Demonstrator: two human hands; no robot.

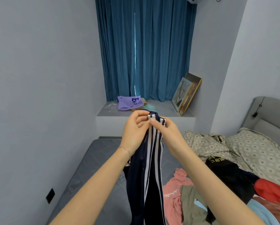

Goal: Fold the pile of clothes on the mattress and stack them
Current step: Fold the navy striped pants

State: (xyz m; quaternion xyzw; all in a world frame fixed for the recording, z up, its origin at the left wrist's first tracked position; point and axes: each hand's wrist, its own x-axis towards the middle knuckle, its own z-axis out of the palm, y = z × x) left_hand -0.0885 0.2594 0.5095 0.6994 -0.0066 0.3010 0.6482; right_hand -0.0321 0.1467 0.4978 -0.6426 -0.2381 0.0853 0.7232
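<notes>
Over mattress (101, 161), striped trousers (152, 172) vertical below left hand (136, 126), right hand (167, 133)

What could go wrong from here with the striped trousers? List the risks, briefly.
1. The left hand and right hand only pinch the trousers at the top edge, so the cloth may slip and drop.
2. The hanging legs dangle close to the pink top in the unfolded pile, and might drag or snag it.
3. The legs hang bunched together, so a fold laid on the mattress may come out crooked.
</notes>
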